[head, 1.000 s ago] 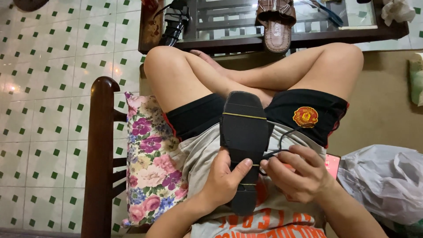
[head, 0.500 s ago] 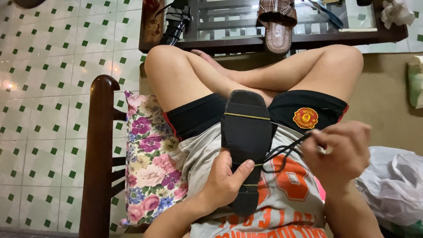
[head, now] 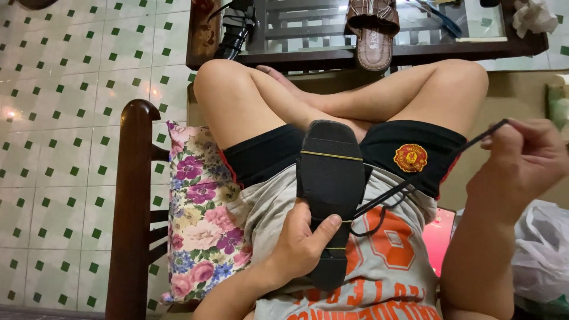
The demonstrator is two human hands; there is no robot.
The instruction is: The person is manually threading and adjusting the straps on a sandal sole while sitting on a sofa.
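Observation:
A black shoe sole (head: pixel 331 178) with thin yellow stitch lines lies on my lap, toe pointing away from me. My left hand (head: pixel 303 240) grips its near half, thumb across the sole. A black cord (head: pixel 409 185) runs from the sole's right edge up to my right hand (head: pixel 521 160), which pinches the cord's end and holds it stretched out to the right, level with my knee. My legs are crossed beneath the sole.
A floral cushion (head: pixel 198 213) rests against the dark wooden chair arm (head: pixel 131 201) on my left. A brown sandal (head: pixel 372 32) and a black sandal (head: pixel 234 29) sit on the low wooden table (head: pixel 355 56) ahead. A white plastic bag (head: pixel 542 249) lies at right. Green-dotted tile floor (head: pixel 59 118) spreads left.
My right hand has drawn the black cord away from the sole, up and out to the right, pulling it taut. My left hand has kept its grip on the sole.

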